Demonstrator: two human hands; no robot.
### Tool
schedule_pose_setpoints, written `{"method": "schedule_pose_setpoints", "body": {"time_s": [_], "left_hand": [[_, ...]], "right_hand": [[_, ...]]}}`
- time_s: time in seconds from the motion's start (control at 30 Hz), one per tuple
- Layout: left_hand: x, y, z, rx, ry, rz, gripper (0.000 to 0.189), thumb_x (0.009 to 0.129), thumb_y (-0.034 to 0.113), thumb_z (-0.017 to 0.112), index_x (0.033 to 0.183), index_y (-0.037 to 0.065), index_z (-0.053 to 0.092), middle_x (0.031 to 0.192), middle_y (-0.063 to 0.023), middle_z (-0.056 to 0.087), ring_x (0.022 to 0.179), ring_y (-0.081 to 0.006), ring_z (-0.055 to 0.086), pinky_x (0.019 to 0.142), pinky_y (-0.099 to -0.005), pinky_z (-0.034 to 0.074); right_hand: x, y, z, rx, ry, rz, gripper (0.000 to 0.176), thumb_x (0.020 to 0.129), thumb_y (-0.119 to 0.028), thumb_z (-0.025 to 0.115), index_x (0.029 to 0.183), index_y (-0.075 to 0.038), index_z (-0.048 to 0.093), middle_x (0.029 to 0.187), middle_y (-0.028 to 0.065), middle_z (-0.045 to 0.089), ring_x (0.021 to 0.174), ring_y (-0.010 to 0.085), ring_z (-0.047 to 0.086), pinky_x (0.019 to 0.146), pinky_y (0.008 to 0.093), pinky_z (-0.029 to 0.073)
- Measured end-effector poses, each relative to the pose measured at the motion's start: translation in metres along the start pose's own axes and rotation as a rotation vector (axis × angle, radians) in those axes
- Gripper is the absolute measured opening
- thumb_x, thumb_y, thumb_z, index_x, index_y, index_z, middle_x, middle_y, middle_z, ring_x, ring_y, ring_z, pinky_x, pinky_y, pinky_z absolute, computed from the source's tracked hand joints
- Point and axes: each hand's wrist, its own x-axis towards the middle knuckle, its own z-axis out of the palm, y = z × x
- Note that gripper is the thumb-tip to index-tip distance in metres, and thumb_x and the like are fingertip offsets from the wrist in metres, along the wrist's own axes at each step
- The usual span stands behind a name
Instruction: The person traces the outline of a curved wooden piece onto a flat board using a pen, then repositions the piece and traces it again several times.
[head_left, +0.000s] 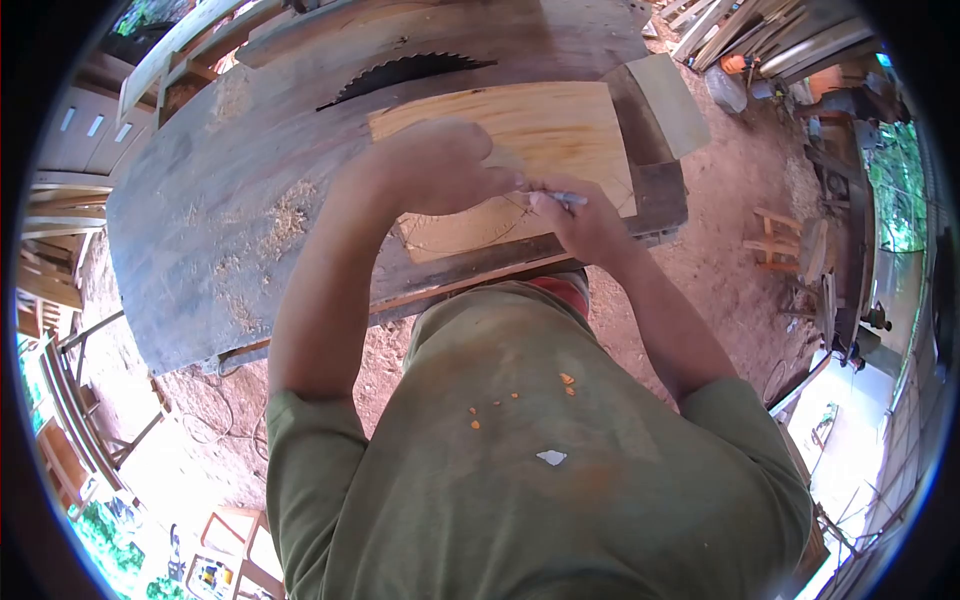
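A light wooden board (560, 120) lies on the dark worktable (190, 220), with curved lines on its near part. Over the board's left part is my left hand (445, 168), its fingers bent together and reaching right; what they pinch, if anything, is too small to make out. My right hand (585, 222) is closed on a pale pen-like tool (568, 198) above the board's near right part. The fingertips of both hands meet or nearly meet.
A toothed saw blade (405, 72) rises from the table behind the board. Sawdust (287, 220) lies to the left. A flat piece (668, 105) sits at the right corner. Stacked timber (760, 30) and a small wooden chair (775, 240) stand farther right.
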Motion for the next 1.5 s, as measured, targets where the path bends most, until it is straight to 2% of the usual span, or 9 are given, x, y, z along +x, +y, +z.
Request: {"method": "schedule_pose_setpoints", "body": {"time_s": [0.2, 0.37, 0.47, 0.8, 1.0, 1.1, 1.2, 1.37, 1.5], "left_hand": [[0.003, -0.011, 0.006, 0.018, 0.027, 0.041, 0.075, 0.099, 0.065, 0.057, 0.104, -0.009, 0.070, 0.114, -0.0310, 0.069, 0.110, -0.0467, 0.065, 0.094, -0.0507, 0.051], [-0.007, 0.006, -0.006, -0.227, 0.014, -0.159, 0.086, 0.102, 0.075, 0.049, 0.094, -0.008, 0.069, 0.078, -0.0208, 0.066, 0.076, -0.0316, 0.068, 0.074, -0.0452, 0.053], [-0.003, -0.002, 0.000, -0.241, 0.057, -0.117, 0.091, 0.101, 0.080, 0.045, 0.084, -0.006, 0.068, 0.064, -0.0138, 0.059, 0.065, -0.0253, 0.063, 0.067, -0.0432, 0.051], [-0.008, 0.002, -0.002, -0.166, 0.072, -0.103, 0.091, 0.102, 0.078, 0.043, 0.075, -0.006, 0.064, 0.064, -0.0203, 0.058, 0.066, -0.0338, 0.063, 0.069, -0.0476, 0.050], [-0.010, 0.004, 0.001, -0.138, 0.091, -0.047, 0.086, 0.103, 0.072, 0.046, 0.077, -0.008, 0.063, 0.072, -0.0287, 0.062, 0.072, -0.0447, 0.062, 0.073, -0.0507, 0.050], [-0.018, 0.010, -0.001, -0.118, 0.032, -0.159, 0.078, 0.104, 0.065, 0.051, 0.080, -0.008, 0.065, 0.078, -0.0302, 0.064, 0.079, -0.0463, 0.065, 0.076, -0.0513, 0.051], [-0.023, 0.009, 0.019, -0.089, 0.018, -0.067, 0.066, 0.103, 0.054, 0.060, 0.082, -0.008, 0.067, 0.083, -0.0307, 0.068, 0.086, -0.0479, 0.068, 0.077, -0.0523, 0.052], [-0.027, 0.037, 0.068, 0.326, 0.304, 0.086, 0.055, 0.099, 0.043, 0.067, 0.086, -0.011, 0.073, 0.119, -0.0451, 0.066, 0.114, -0.0558, 0.066, 0.109, -0.0606, 0.045], [-0.019, 0.050, 0.075, 0.278, 0.257, -0.043, 0.058, 0.098, 0.044, 0.068, 0.090, -0.013, 0.073, 0.131, -0.0491, 0.058, 0.125, -0.0575, 0.060, 0.118, -0.0646, 0.035]], "right_hand": [[-0.007, 0.008, 0.002, 0.088, 0.170, -0.001, 0.029, 0.107, -0.012, 0.059, 0.127, 0.005, 0.069, 0.111, 0.0133, 0.078, 0.107, 0.0185, 0.073, 0.094, 0.0327, 0.056], [-0.016, -0.003, 0.015, -0.051, 0.295, -0.172, 0.028, 0.103, -0.013, 0.060, 0.125, 0.003, 0.069, 0.107, 0.0240, 0.073, 0.102, 0.0416, 0.071, 0.088, 0.0456, 0.055], [-0.015, -0.004, 0.021, -0.093, 0.297, -0.239, 0.028, 0.103, -0.011, 0.060, 0.127, 0.001, 0.067, 0.107, 0.0250, 0.071, 0.102, 0.0456, 0.067, 0.089, 0.0492, 0.053], [-0.017, -0.009, 0.062, -0.411, 0.388, -0.316, 0.026, 0.101, -0.012, 0.061, 0.121, 0.004, 0.060, 0.100, 0.0236, 0.068, 0.093, 0.0447, 0.064, 0.085, 0.0535, 0.050], [-0.023, -0.018, 0.067, -0.371, 0.301, -0.293, 0.027, 0.101, -0.016, 0.063, 0.120, 0.003, 0.062, 0.101, 0.0232, 0.069, 0.094, 0.0443, 0.065, 0.086, 0.0526, 0.052], [-0.026, -0.007, 0.048, -0.170, 0.348, -0.232, 0.026, 0.103, -0.018, 0.064, 0.119, 0.002, 0.066, 0.102, 0.0201, 0.072, 0.094, 0.0350, 0.071, 0.086, 0.0452, 0.055], [-0.030, -0.005, 0.022, 0.228, 0.430, 0.099, 0.024, 0.105, -0.018, 0.064, 0.116, 0.002, 0.071, 0.101, 0.0149, 0.075, 0.096, 0.0215, 0.072, 0.086, 0.0350, 0.056], [0.000, 0.022, 0.008, 0.570, 0.502, 0.039, 0.022, 0.105, -0.014, 0.063, 0.113, 0.003, 0.073, 0.094, 0.0089, 0.076, 0.092, 0.0129, 0.069, 0.082, 0.0287, 0.055], [0.019, 0.017, 0.004, 0.591, 0.411, 0.024, 0.022, 0.105, -0.015, 0.062, 0.113, 0.002, 0.074, 0.093, 0.0080, 0.075, 0.090, 0.0117, 0.068, 0.078, 0.0296, 0.054]]}}
